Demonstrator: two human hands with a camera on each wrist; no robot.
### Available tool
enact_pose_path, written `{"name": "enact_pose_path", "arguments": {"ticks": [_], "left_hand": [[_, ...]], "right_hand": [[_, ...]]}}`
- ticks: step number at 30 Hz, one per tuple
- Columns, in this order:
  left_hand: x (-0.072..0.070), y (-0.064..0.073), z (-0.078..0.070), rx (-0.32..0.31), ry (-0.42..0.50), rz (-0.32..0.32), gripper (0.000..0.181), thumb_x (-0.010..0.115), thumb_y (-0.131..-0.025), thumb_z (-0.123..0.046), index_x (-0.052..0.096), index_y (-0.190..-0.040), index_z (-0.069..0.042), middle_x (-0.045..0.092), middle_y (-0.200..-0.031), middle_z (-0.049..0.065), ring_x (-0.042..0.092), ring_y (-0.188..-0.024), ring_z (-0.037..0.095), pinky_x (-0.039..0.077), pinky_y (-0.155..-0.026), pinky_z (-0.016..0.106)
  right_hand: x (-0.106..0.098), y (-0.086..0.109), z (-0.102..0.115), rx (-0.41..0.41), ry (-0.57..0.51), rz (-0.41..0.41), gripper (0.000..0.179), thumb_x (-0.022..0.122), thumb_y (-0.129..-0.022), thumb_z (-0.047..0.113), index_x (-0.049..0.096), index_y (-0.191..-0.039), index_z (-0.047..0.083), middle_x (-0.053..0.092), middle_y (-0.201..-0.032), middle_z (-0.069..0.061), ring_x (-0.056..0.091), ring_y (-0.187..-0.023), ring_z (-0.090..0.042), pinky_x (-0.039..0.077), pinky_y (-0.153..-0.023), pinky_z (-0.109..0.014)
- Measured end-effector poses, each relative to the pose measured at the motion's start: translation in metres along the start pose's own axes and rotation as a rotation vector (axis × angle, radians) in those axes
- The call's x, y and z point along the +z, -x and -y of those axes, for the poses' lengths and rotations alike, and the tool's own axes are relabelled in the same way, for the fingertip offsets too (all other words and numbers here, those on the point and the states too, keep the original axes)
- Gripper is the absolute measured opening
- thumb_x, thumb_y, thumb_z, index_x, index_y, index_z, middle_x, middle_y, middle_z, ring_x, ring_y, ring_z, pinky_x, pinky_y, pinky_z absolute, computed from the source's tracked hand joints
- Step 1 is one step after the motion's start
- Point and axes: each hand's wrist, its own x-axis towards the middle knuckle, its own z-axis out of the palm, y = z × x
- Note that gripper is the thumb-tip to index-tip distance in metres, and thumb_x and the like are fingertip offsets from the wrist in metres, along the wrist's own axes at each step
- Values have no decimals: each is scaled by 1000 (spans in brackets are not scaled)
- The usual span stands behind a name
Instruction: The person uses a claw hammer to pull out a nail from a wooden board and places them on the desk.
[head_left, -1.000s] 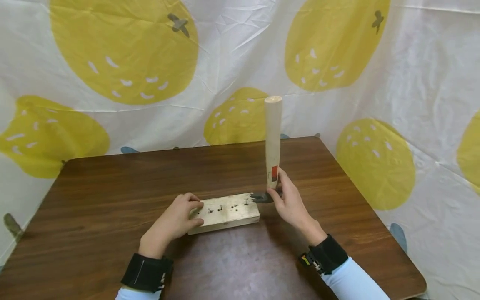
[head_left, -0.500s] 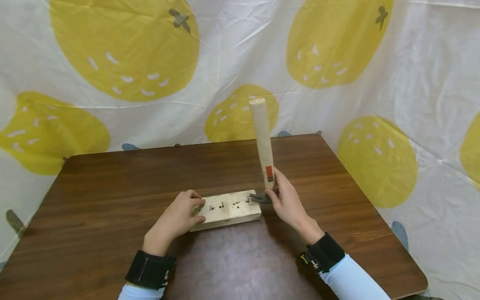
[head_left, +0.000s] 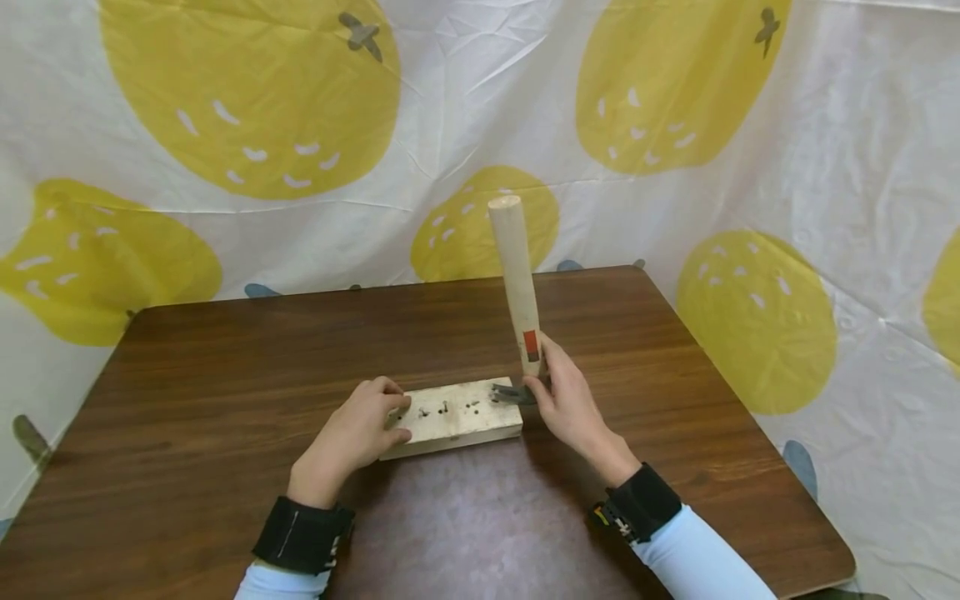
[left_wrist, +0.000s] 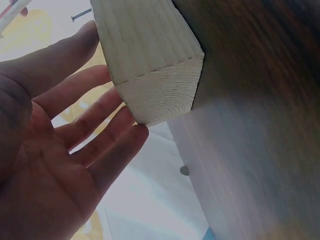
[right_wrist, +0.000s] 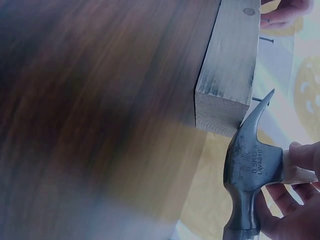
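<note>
On the brown worktop (head_left: 225, 383), a pale wooden block (head_left: 457, 423) is lying with its long side running roughly left to right, and several nails (head_left: 443, 407) are standing up from its top. At the block's left end the left hand (head_left: 352, 427) is resting its fingers and thumb on the wood; the left wrist view is showing those fingers spread apart and nearly straight, not wrapped round it. At the other end the right hand (head_left: 573, 408) is pinching the hammer (head_left: 513, 287) low, its thumb and fingers clamped on the handle just by the head, the handle rising and leaning to the left. The claw (right_wrist: 250, 122) is reaching over the block's right end and crossing the end nail (right_wrist: 257, 99) near its head; whether the slot is straddling the shank, I cannot tell.

Doing this well is probably a matter of lining the slot up squarely with the shank and seating the claw under the nail's head before putting force into the handle. The low grip is seemingly suiting aim. Firmer pressing from the left hand is likely worth adding, since the block is looking light enough to be skidding under load.
</note>
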Motion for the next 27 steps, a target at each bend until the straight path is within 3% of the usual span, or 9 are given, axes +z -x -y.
{"name": "enact_pose_path", "arguments": {"ticks": [9,15,22,27], "left_hand": [[1,1,0,-10,-3,0,44,80,-85,-24,67,-124,-9,52,-124,7,48,-116,29,47,-81,40],[1,2,1,2,-5,-8,43,80,-85,-23,68,-124,-8,52,-124,8,49,-116,29,47,-82,41],[2,3,2,20,-11,-22,43,80,-85,-22,68,-123,-8,53,-123,8,49,-116,30,47,-83,41],[2,2,2,29,-8,-31,42,80,-85,-21,68,-123,-8,53,-123,8,49,-115,30,47,-83,41]], "right_hand": [[4,-1,4,66,-87,1,63,68,-89,-7,37,-144,-2,56,-113,-9,63,-83,-21,50,-69,-27],[4,0,5,159,-179,-7,60,66,-91,-6,37,-143,0,56,-114,-10,66,-91,-27,52,-72,-29],[3,1,4,187,-136,-51,49,70,-90,0,43,-131,1,60,-108,-9,66,-91,-26,50,-67,-27],[3,1,5,206,-163,-67,46,72,-89,1,44,-125,0,60,-107,-10,66,-92,-29,51,-74,-28]]}}
